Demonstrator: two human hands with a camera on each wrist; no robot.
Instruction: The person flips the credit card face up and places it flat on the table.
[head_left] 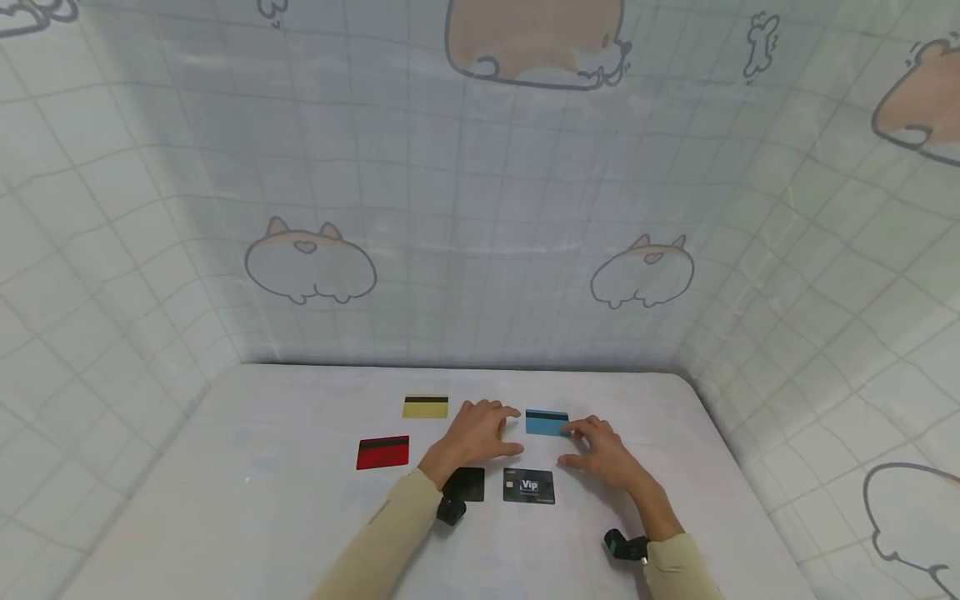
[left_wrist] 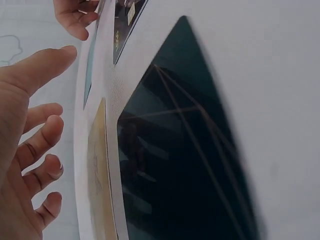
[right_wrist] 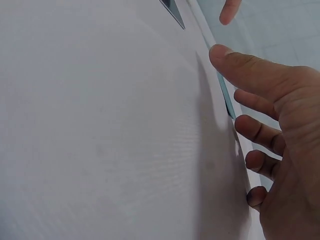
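My left hand [head_left: 480, 433] hovers near the middle of the table, thumb and fingers apart and loosely bent, with nothing between them. Below its wrist lies a plain dark card [head_left: 470, 485], partly hidden by the wrist in the head view. To the right, my right hand [head_left: 606, 457] has its thumb spread from its bent fingers and holds nothing. Its fingertips overlap the right edge of a blue card [head_left: 545, 425] with a dark stripe. Between the two hands and nearer to me is a black card [head_left: 528, 486] marked "Vip".
A yellow card [head_left: 425, 410] with a dark stripe lies behind and left of the left hand. Farther left is a red striped card [head_left: 383, 454]. The white table [head_left: 247, 517] meets a hanging, dog-patterned sheet [head_left: 480, 275] at the back and sides.
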